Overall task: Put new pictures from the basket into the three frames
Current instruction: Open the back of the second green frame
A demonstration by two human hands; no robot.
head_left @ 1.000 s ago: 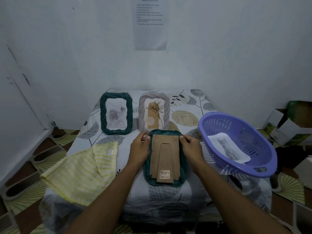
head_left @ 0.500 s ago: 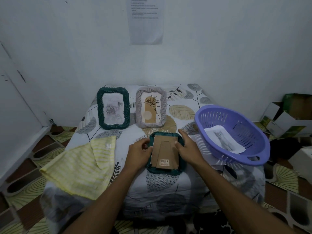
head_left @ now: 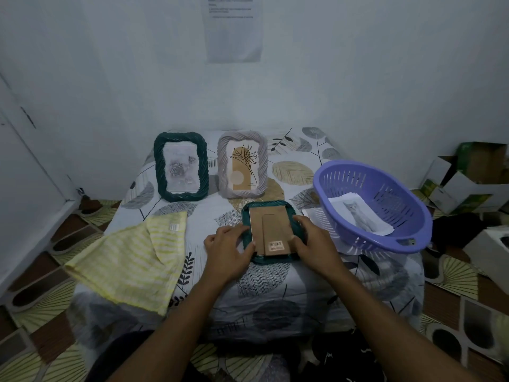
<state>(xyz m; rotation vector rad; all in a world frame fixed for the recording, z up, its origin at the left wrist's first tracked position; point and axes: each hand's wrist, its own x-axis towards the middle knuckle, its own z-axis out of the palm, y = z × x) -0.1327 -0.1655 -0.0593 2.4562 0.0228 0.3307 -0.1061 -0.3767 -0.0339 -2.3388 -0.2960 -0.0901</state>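
1. A dark green face-down frame [head_left: 272, 259] lay flat on the leaf-print surface [head_left: 261, 285], near its front edge and just in front of the two upright frames.
2. Its brown cardboard backing [head_left: 257, 224] faced up, with a folded stand down the middle and a barcode sticker [head_left: 276, 244] near the lower end.
3. The left hand [head_left: 228, 249] gripped the frame's left side: its fingers [head_left: 234, 230] curled over the rim and the thumb pressed the backing's lower left corner.
4. The right hand [head_left: 314, 244] gripped the right side, its fingers [head_left: 301, 220] curled along the rim and the thumb against the backing's lower right corner.
5. Behind, a green frame [head_left: 158, 166] stood upright with a pale rose picture in it.
6. Just to its right stood a grey frame [head_left: 222, 164] holding a tan plant print.
7. A purple basket [head_left: 366, 177] sat tilted at the right of the surface, close to the right hand but not touching it.
8. Inside it lay a cat picture [head_left: 360, 216] on top of other sheets.
9. A loose sheet [head_left: 311, 215] stuck out from beneath the basket's left side.
10. A yellow striped cloth [head_left: 129, 257] was spread at the front left, hanging over the edge.
11. A printed paper [head_left: 234, 28] hung on the wall, and open cardboard boxes [head_left: 468, 183] sat on the floor at the right.
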